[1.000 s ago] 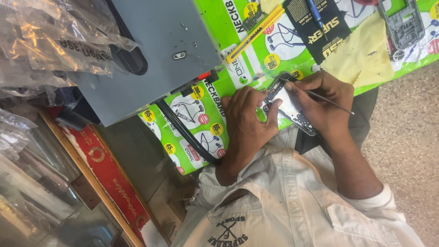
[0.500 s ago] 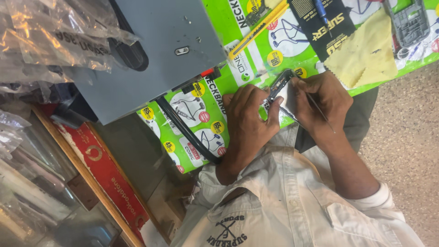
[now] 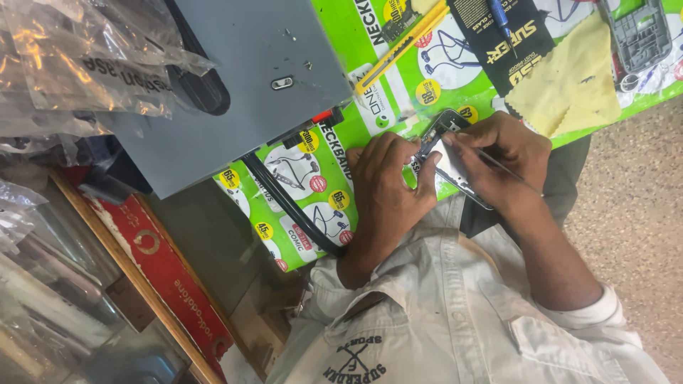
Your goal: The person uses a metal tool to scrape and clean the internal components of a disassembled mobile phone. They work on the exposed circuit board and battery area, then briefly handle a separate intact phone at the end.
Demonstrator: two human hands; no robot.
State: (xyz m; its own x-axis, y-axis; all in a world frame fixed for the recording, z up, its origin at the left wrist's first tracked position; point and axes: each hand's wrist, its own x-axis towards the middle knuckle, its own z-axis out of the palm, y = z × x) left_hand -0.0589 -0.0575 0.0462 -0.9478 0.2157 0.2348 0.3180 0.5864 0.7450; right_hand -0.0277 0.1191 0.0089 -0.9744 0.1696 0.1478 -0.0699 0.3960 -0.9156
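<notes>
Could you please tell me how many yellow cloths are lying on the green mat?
1: the yellow cloth lies on the green mat near its far edge, beyond the right hand. Others could be hidden under the grey box.

Work zone crowded. Grey metal box (image 3: 235,78) overhangs the green printed mat (image 3: 313,178) on the far left side, with a black cable (image 3: 284,206) running from under it just beside the left hand (image 3: 384,188). Beyond the hands, yellow utility knife (image 3: 402,46), black card packet (image 3: 509,35) and yellow cloth (image 3: 573,85) lie near one another; bare mat strips between them. Right hand (image 3: 501,160) sits at the mat edge; speckled floor (image 3: 633,206) open beyond. Plastic bags (image 3: 64,64) fill the left.
</notes>
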